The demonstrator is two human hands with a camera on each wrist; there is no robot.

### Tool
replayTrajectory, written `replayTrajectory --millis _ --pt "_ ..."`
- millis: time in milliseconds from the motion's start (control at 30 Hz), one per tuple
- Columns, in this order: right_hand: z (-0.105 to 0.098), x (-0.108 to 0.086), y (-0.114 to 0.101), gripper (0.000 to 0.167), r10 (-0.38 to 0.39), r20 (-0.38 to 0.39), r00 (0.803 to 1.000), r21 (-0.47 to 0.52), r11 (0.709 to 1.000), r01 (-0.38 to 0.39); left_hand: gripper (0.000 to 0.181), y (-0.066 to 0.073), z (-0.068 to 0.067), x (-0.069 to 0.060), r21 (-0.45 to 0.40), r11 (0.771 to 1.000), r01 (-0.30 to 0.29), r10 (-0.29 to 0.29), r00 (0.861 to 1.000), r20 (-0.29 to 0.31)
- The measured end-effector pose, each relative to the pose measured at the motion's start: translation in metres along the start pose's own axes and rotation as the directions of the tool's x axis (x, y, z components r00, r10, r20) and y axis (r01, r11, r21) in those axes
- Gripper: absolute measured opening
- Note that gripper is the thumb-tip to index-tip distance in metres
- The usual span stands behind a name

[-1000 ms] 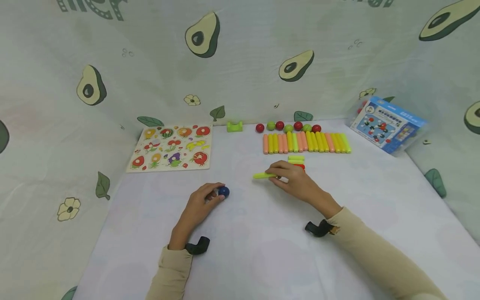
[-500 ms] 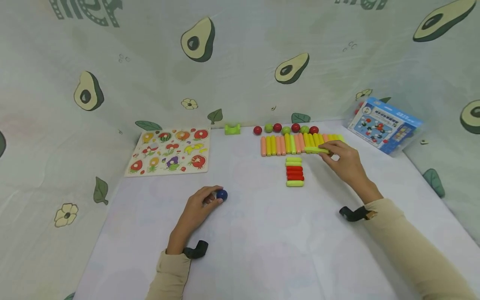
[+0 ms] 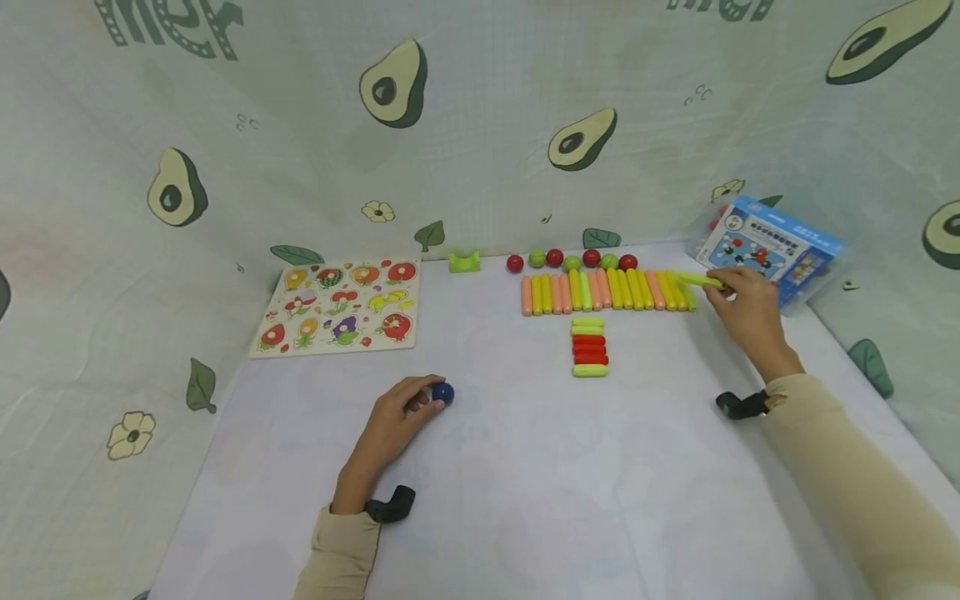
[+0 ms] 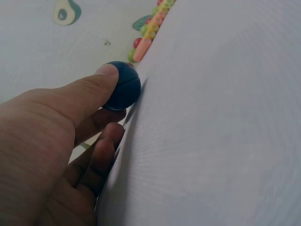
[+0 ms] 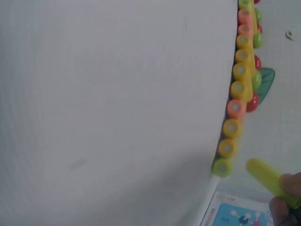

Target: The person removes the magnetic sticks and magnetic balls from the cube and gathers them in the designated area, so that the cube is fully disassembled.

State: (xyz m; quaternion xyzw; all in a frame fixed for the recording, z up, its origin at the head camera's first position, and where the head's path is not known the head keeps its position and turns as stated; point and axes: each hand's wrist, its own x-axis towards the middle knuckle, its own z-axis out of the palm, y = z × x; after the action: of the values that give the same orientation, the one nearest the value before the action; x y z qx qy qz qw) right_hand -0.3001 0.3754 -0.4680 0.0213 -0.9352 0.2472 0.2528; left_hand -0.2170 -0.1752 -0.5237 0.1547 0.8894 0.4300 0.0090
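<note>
My left hand [image 3: 393,418] pinches a dark blue ball [image 3: 443,392] between thumb and fingers at the tabletop. The left wrist view shows a seam line across that blue ball [image 4: 126,88]. My right hand [image 3: 750,312] pinches a yellow-green stick [image 3: 702,279] at one end, just above the right end of a row of long sticks [image 3: 592,292]. In the right wrist view the held stick [image 5: 268,176] is apart from the last green stick of the row [image 5: 222,167]. A column of short red and yellow-green sticks [image 3: 589,349] lies in front of the row.
Several red and green balls [image 3: 572,262] line the back behind the row. A fruit puzzle board [image 3: 337,308] lies at the back left, beside a small green bracket [image 3: 464,262]. A blue box with molecule pictures [image 3: 768,246] stands at the back right, close to my right hand.
My right hand has carried the yellow-green stick from the short column rightward and back to the row's right end. My left hand keeps hold of the blue ball in place.
</note>
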Motion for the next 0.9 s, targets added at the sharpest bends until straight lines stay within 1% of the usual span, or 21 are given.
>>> replayTrajectory --millis 100,200,333,433,500,600,667,700,767,833,900 --pt "-0.002 0.005 0.012 0.028 0.064 0.029 0.998 -0.020 0.998 -0.063 0.037 -0.001 0.000 -0.001 0.002 1.000 -0.008 0.008 1.000 -0.004" --pt "-0.002 0.010 0.021 0.030 0.116 0.107 0.987 -0.049 0.993 -0.112 0.038 -0.002 0.001 -0.001 0.000 1.000 -0.020 0.020 1.000 -0.007" --pt "0.001 0.016 0.030 0.032 0.143 0.224 0.964 -0.087 0.988 -0.126 0.038 -0.003 0.001 0.000 -0.004 1.000 -0.020 0.020 1.000 -0.009" --pt "0.003 0.019 0.034 0.034 0.150 0.277 0.949 -0.097 0.987 -0.128 0.037 -0.003 0.002 0.000 -0.005 1.000 -0.013 0.013 1.000 -0.008" --pt "0.003 0.019 0.035 0.035 0.162 0.316 0.935 -0.094 0.986 -0.139 0.037 -0.003 0.002 -0.001 -0.006 1.000 -0.012 0.012 1.000 -0.007" --pt "0.002 0.019 0.034 0.036 0.173 0.374 0.911 -0.091 0.985 -0.150 0.037 -0.002 0.003 -0.001 -0.003 1.000 -0.023 0.023 1.000 -0.010" --pt "0.002 0.019 0.031 0.037 0.168 0.399 0.901 -0.094 0.985 -0.142 0.036 -0.002 0.003 -0.001 -0.001 0.999 -0.032 0.032 0.999 -0.021" --pt "0.002 0.019 0.029 0.036 0.160 0.402 0.902 -0.100 0.986 -0.130 0.036 -0.002 0.003 -0.001 0.001 0.999 -0.037 0.037 0.999 -0.028" --pt "0.002 0.018 0.022 0.035 0.136 0.388 0.912 -0.094 0.990 -0.108 0.035 -0.002 0.002 -0.001 -0.003 0.999 -0.046 0.046 0.998 -0.044" --pt "0.002 0.014 0.009 0.033 0.104 0.357 0.928 -0.071 0.994 -0.084 0.035 -0.002 0.002 0.000 -0.015 0.998 -0.061 0.060 0.996 -0.063" --pt "0.005 0.008 -0.011 0.031 0.064 0.317 0.946 -0.045 0.998 -0.053 0.036 -0.001 0.001 0.001 -0.032 0.997 -0.065 0.062 0.995 -0.082"
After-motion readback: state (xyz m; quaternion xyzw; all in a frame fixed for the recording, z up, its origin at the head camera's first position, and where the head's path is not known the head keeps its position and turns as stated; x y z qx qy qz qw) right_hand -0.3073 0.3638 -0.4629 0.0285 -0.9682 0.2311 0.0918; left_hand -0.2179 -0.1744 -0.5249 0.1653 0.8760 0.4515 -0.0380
